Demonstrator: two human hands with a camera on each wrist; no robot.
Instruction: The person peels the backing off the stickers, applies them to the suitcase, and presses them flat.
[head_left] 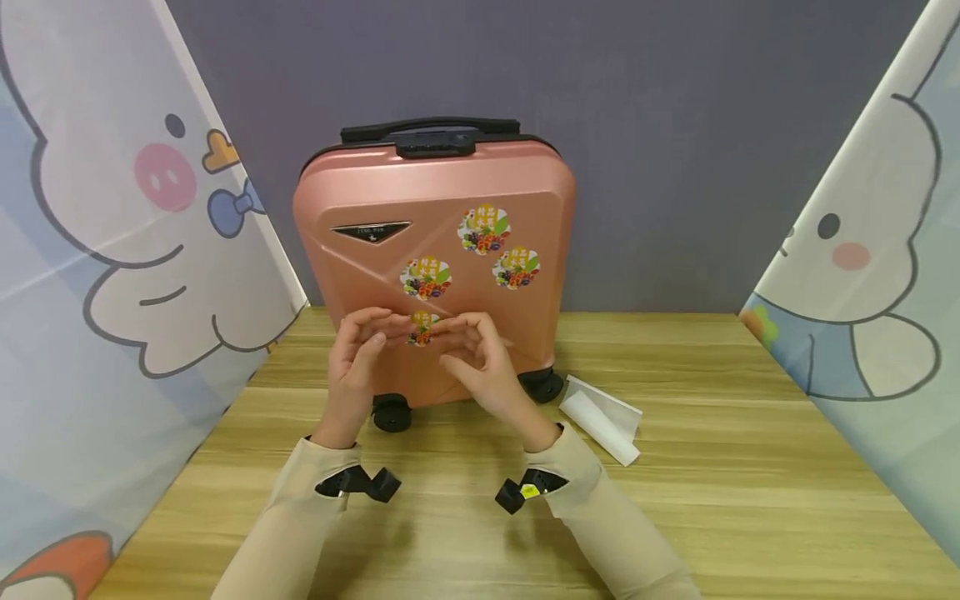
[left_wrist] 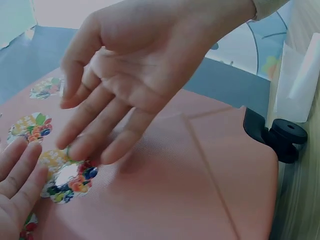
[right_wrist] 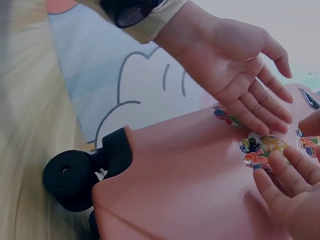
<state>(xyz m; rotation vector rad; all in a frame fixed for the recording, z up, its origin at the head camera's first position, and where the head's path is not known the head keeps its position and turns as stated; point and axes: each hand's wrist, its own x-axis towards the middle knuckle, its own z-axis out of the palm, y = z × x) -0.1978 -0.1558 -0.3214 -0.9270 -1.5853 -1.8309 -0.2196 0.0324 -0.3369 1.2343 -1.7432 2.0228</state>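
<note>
A pink hard-shell suitcase (head_left: 442, 179) stands upright on the wooden table, its front bearing several round fruit stickers (head_left: 426, 278). The left hand (head_left: 357, 358) and the right hand (head_left: 487, 358) are held at the lower front, on either side of the lowest sticker (head_left: 422, 332). In the left wrist view the right hand (left_wrist: 140, 75) shows its palm with loosely bent fingers, nothing in it. The right wrist view shows the left hand (right_wrist: 235, 75) likewise holding nothing. Fingertips are near or against that sticker; contact cannot be told.
A partly curled white sheet (head_left: 603, 421) lies on the table right of the suitcase. Black wheels (head_left: 392, 414) are at the suitcase's lower corners, and a black handle (head_left: 431, 127) is on top. Cartoon-printed panels (head_left: 150, 208) flank the table; a grey wall (head_left: 660, 150) is behind.
</note>
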